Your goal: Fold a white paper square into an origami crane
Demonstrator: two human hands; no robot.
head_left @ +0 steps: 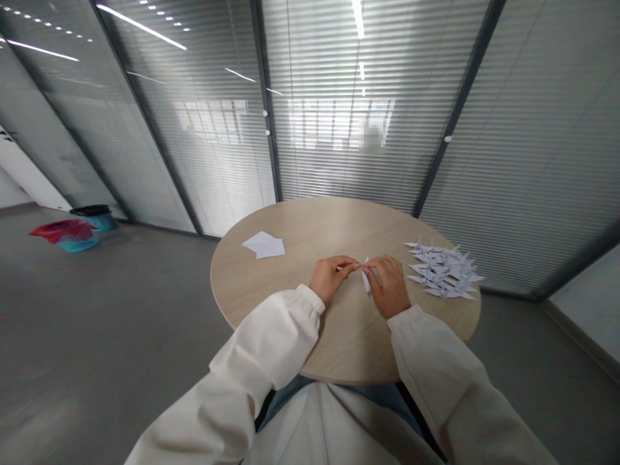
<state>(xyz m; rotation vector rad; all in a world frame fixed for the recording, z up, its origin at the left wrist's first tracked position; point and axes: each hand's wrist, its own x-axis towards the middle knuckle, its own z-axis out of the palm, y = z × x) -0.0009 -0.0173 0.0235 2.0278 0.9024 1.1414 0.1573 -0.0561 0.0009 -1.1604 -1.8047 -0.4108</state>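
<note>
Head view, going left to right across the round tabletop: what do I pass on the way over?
white paper sheets → left hand → folded white paper → right hand → pile of folded paper cranes

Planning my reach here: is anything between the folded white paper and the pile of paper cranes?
Yes: the right hand, pinching the folded white paper, sits on the side toward the pile of paper cranes. Past that hand, nothing visible stands in the way.
</note>
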